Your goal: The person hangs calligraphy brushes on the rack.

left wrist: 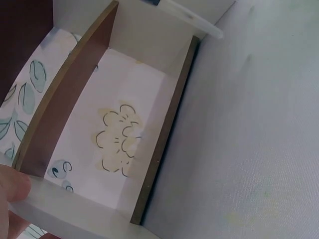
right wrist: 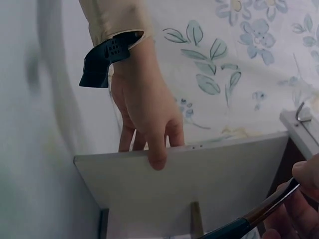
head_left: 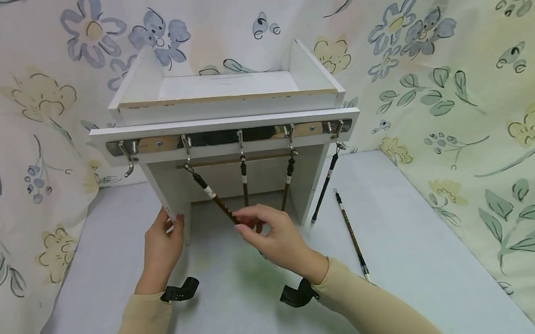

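Note:
My left hand [head_left: 163,246] grips the front edge of the left side panel [right wrist: 134,181] of a white shelf [head_left: 226,110]; in the right wrist view its thumb lies on the inner face and the other fingers are behind. With thumb and fingertips my right hand [head_left: 277,233] pinches the lower part of a brown calligraphy brush [head_left: 213,194]. The loop of that brush is on the second metal hook [head_left: 186,147] from the left, so it hangs slanted toward the hand. The brush tip is hidden behind the right hand.
Three more brushes hang right of it, including a dark one [head_left: 325,190] on the rightmost hook. The leftmost hook [head_left: 128,158] holds nothing. Another brush [head_left: 352,233] lies on the white tabletop [head_left: 423,259], right of the shelf. Floral cloth [head_left: 460,122] covers the back and sides.

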Available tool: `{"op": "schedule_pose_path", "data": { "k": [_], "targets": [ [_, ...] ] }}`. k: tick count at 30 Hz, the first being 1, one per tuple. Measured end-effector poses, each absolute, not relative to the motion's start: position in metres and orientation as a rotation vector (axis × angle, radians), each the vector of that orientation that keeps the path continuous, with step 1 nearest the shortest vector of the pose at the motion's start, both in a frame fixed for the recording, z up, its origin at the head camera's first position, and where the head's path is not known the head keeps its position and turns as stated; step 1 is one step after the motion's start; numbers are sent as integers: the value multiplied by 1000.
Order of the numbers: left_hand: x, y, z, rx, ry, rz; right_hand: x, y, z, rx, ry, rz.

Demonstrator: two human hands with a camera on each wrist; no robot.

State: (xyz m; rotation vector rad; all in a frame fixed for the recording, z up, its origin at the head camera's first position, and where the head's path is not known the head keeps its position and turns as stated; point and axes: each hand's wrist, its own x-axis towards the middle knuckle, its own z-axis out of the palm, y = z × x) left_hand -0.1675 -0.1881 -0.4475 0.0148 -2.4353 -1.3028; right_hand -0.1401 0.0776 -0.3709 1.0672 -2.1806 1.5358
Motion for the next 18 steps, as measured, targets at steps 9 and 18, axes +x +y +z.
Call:
{"op": "schedule_pose_path", "data": {
  "k": [9,18],
  "targets": [
    [-168,-188,-449,-1,-2428,-1302,-142,77,-374,1075,-2177,1535],
    [-167,-188,-449,1,-2434,-1303,-145,78,-377,1059,-2202,1521]
  ]
}}
